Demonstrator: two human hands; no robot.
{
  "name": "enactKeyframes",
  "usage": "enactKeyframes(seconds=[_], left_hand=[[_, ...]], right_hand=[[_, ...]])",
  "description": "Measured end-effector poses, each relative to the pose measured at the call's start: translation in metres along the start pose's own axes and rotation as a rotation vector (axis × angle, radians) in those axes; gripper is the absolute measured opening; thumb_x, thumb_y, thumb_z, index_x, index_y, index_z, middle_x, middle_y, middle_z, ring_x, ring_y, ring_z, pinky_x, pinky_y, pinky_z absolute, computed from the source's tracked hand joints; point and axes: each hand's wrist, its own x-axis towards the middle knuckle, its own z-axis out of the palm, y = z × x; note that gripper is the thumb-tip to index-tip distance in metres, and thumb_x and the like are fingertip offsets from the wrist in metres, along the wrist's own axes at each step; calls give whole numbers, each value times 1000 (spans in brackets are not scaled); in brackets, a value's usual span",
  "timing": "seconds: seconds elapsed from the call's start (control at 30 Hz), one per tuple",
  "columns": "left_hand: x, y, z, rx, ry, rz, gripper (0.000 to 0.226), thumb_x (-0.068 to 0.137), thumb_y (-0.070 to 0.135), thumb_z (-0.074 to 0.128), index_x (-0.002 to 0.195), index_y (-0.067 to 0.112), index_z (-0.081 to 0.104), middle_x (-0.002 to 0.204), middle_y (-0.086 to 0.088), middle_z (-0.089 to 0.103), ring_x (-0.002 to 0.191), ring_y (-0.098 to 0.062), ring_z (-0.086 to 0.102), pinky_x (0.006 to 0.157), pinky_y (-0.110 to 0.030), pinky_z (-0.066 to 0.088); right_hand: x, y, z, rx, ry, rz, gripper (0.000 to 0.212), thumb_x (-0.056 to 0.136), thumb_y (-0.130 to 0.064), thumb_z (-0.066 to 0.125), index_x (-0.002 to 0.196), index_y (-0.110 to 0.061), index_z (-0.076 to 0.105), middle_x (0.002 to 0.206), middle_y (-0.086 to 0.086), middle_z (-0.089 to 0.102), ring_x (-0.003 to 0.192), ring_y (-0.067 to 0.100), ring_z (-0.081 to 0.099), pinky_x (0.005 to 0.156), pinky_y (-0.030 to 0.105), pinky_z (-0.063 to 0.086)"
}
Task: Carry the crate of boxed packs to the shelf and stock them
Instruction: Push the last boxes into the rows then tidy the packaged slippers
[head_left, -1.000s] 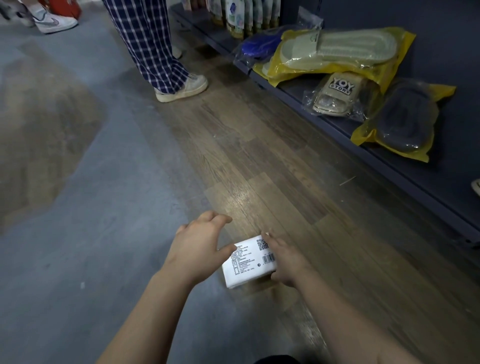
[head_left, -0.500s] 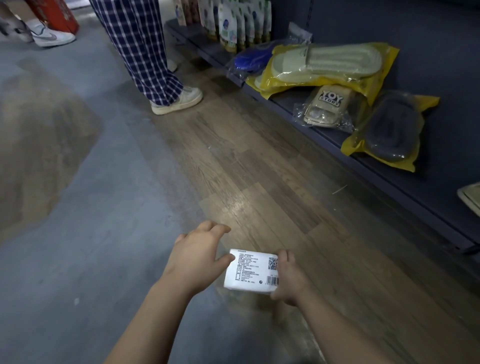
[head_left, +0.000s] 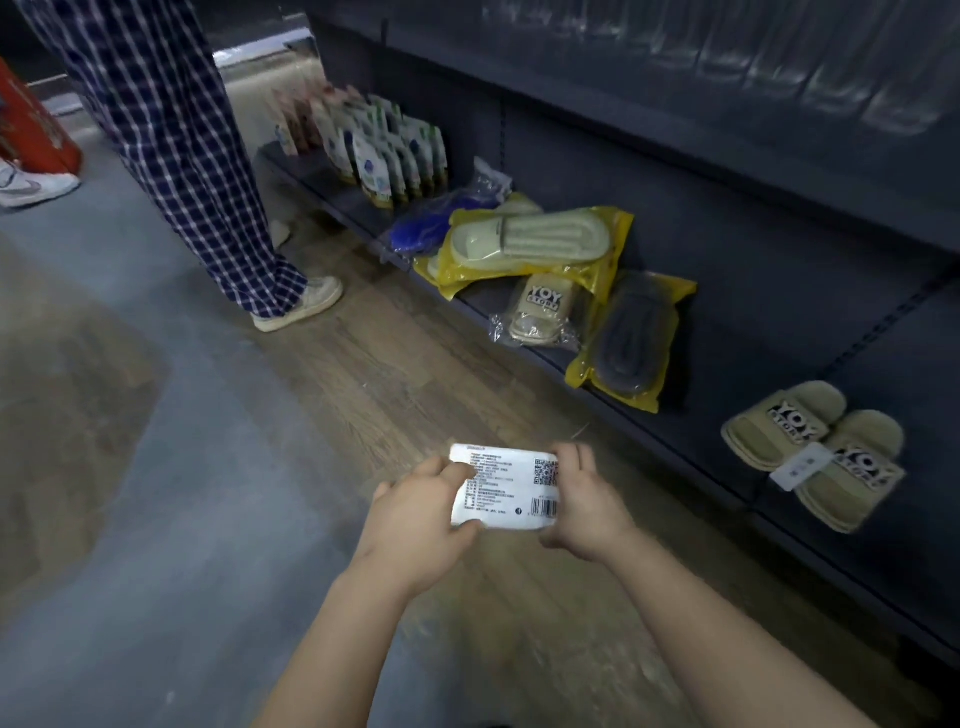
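A white boxed pack with a printed label, QR code and barcode is held between both hands above the wooden floor. My left hand grips its left end, thumb on top. My right hand grips its right end. The dark low shelf runs along the right, a short way beyond the pack. No crate is in view.
On the shelf lie bagged slippers in yellow plastic, a dark bagged pair, a loose beige pair, and upright pouches further back. A person in plaid trousers stands at the shelf's far end. A red box sits far left.
Both hands have raised the pack and my left thumb has come over its top. My view has lifted and swung right, bringing more shelf and a loose slipper pair into sight.
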Motion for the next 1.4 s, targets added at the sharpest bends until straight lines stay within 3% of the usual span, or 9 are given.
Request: enactKeyframes(seconds=[0.2, 0.4, 0.5, 0.6, 0.83, 1.0, 1.17, 1.27, 1.4], left_hand=[[-27, 79, -141, 13, 22, 109, 62, 88, 47, 59, 144, 35, 35, 146, 11, 33, 136, -16, 30, 105, -34, 30], [-57, 154, -283, 1, 70, 210, 66, 86, 45, 62, 145, 33, 34, 151, 8, 29, 138, -18, 29, 108, -37, 30], [-68, 182, -340, 0, 96, 254, 66, 87, 45, 62, 146, 32, 34, 151, 6, 28, 138, -19, 30, 108, -39, 30], [-78, 204, -384, -14, 127, 296, 67, 86, 44, 64, 145, 32, 35, 148, 6, 32, 135, -19, 34, 106, -41, 33], [-87, 232, -439, -10, 119, 400, 76, 85, 45, 66, 149, 31, 28, 152, 5, 29, 136, -19, 35, 108, -42, 36], [-83, 249, -471, 8, 102, 458, 94, 81, 45, 71, 153, 33, 12, 161, 0, 8, 145, -26, 22, 112, -46, 29], [-80, 274, -503, 95, 108, 572, 121, 68, 47, 83, 154, 38, -2, 163, 10, -9, 145, -27, 22, 111, -52, 29], [-79, 292, -515, 66, 150, 652, 124, 63, 42, 87, 154, 36, 2, 161, 12, -1, 142, -23, 26, 110, -50, 31], [-74, 311, -530, -2, 218, 767, 116, 61, 37, 84, 154, 28, 16, 148, 13, 21, 129, -17, 40, 103, -43, 40]], right_hand=[[-70, -55, -159, 25, 83, 37, 90, 60, -21, 87, 130, -23, 30, 132, -5, 29, 88, 20, 55, 68, 31, 41], [-137, -104, -300, -31, 153, 54, 93, 63, -27, 87, 135, -20, 28, 137, -2, 26, 94, 25, 61, 68, 33, 46], [-163, -126, -358, -52, 191, 54, 90, 66, -25, 84, 136, -19, 27, 137, -1, 26, 85, 22, 56, 56, 27, 38], [-186, -148, -408, -84, 220, 60, 89, 67, -24, 83, 136, -18, 27, 136, -1, 27, 86, 23, 58, 60, 30, 44], [-223, -183, -481, -93, 323, 83, 87, 68, -25, 81, 135, -18, 27, 136, -1, 27, 89, 22, 58, 71, 38, 53], [-245, -195, -517, -114, 396, 100, 92, 65, -22, 81, 138, -17, 25, 138, -2, 25, 91, 22, 58, 70, 38, 54], [-273, -197, -552, -106, 491, 99, 92, 64, -24, 81, 137, -19, 25, 136, -5, 24, 91, 21, 56, 72, 35, 53], [-287, -196, -569, -72, 526, 116, 92, 63, -24, 81, 137, -19, 26, 135, -4, 24, 99, 21, 54, 80, 36, 52], [-303, -190, -584, 26, 536, 130, 94, 63, -18, 80, 140, -22, 26, 134, -6, 23, 104, 14, 49, 74, 21, 43]])
